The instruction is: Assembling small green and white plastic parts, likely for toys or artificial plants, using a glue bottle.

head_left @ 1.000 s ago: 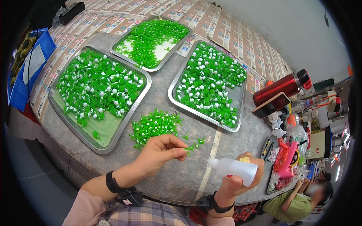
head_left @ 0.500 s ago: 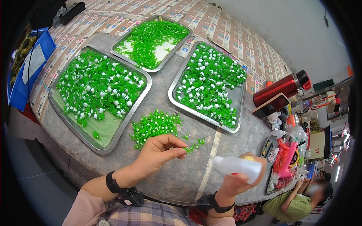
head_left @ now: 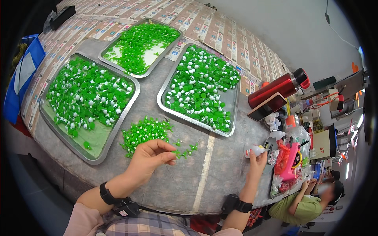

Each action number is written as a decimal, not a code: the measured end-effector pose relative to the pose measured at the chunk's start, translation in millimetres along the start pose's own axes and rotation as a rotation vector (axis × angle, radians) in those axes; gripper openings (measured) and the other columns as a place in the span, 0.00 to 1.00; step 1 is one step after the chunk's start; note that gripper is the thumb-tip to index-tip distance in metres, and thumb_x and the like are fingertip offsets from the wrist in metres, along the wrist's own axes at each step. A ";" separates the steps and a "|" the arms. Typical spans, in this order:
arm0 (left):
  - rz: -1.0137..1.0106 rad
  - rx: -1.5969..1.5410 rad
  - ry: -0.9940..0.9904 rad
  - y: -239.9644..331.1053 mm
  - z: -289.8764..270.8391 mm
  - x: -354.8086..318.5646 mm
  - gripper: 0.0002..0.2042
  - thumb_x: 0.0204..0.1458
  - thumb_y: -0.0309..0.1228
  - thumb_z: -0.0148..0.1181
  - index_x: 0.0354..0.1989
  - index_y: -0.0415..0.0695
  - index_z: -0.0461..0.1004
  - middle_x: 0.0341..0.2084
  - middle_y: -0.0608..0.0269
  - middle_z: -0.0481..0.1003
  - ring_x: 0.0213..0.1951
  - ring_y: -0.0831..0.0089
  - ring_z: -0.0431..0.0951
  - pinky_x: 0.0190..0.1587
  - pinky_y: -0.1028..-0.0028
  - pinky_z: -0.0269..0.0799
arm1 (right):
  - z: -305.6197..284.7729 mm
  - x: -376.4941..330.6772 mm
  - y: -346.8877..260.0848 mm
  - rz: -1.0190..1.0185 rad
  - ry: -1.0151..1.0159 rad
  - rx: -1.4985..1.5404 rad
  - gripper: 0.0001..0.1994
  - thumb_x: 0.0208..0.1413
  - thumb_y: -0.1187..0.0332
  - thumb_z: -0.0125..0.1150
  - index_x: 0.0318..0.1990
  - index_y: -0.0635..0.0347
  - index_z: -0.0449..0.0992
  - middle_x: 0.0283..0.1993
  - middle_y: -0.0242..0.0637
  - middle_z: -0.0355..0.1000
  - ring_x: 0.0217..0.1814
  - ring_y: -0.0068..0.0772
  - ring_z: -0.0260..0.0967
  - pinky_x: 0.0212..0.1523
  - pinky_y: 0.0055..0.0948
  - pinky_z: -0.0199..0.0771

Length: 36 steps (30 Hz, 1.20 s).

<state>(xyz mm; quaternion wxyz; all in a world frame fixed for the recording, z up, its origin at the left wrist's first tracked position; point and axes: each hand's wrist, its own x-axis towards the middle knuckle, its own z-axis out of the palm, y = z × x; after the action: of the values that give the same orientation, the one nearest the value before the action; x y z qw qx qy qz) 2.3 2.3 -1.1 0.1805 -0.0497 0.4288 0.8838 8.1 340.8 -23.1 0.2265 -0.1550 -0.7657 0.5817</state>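
My left hand [head_left: 149,160] is closed in a pinch over the table, a small green plastic piece [head_left: 176,153] at its fingertips. Just beyond it lies a loose heap of small green pieces with pale centres [head_left: 143,134], and a few stray ones [head_left: 192,148] are scattered to its right. Off to the right, beside the cluttered tray, my right hand [head_left: 258,167] grips a small white squeeze bottle [head_left: 254,151] by its fingers. Part of the bottle is hidden behind them.
Two metal trays, left [head_left: 103,154] and right [head_left: 232,128], hold green pieces with white-and-black balls. A third tray [head_left: 138,74] behind holds small green pieces. At right are a red flask [head_left: 271,89], a phone [head_left: 267,107], a pink tool [head_left: 291,161] and a seated person [head_left: 301,204].
My right hand has carried the white bottle from near my left hand out to the right, by the cluttered tray. My left hand keeps its pinch. The whole view has shifted slightly.
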 end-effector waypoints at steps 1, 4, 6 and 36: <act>0.002 0.006 0.006 -0.3 0.7 0.1 0.05 0.42 0.22 0.54 0.29 0.38 0.69 0.23 0.62 0.71 0.26 0.77 0.71 0.29 0.78 0.70 | 2.6 -0.7 -9.9 -0.193 0.146 -0.291 0.18 0.45 0.76 0.52 0.46 0.66 0.59 0.42 0.39 0.64 0.42 0.29 0.62 0.42 0.22 0.61; 0.004 0.008 0.031 -2.0 0.0 -0.1 0.04 0.42 0.22 0.54 0.28 0.38 0.68 0.23 0.62 0.71 0.25 0.77 0.71 0.28 0.77 0.71 | 26.0 1.7 -62.8 -0.576 0.320 -0.806 0.14 0.43 0.75 0.54 0.40 0.66 0.64 0.38 0.39 0.65 0.36 0.31 0.64 0.37 0.24 0.63; -0.002 0.008 0.039 -2.3 -1.9 -0.8 0.04 0.42 0.22 0.54 0.28 0.39 0.68 0.23 0.62 0.71 0.25 0.77 0.71 0.28 0.77 0.71 | 46.2 11.2 -86.4 -0.568 0.109 -0.676 0.10 0.41 0.75 0.55 0.34 0.65 0.68 0.34 0.39 0.67 0.32 0.33 0.65 0.33 0.26 0.64; -0.085 -0.154 -0.071 -0.5 -3.9 0.4 0.05 0.45 0.24 0.51 0.32 0.38 0.68 0.28 0.59 0.71 0.31 0.74 0.73 0.35 0.78 0.70 | 139.1 -77.6 -86.2 0.333 -0.730 0.500 0.09 0.43 0.81 0.54 0.35 0.68 0.68 0.35 0.37 0.69 0.36 0.23 0.66 0.37 0.18 0.65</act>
<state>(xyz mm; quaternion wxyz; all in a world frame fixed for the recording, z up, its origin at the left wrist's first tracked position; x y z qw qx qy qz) 1.8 -0.3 -4.0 0.2285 -0.0501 0.3505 0.9069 2.9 164.1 16.1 -0.1237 -0.0016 -0.5962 0.7932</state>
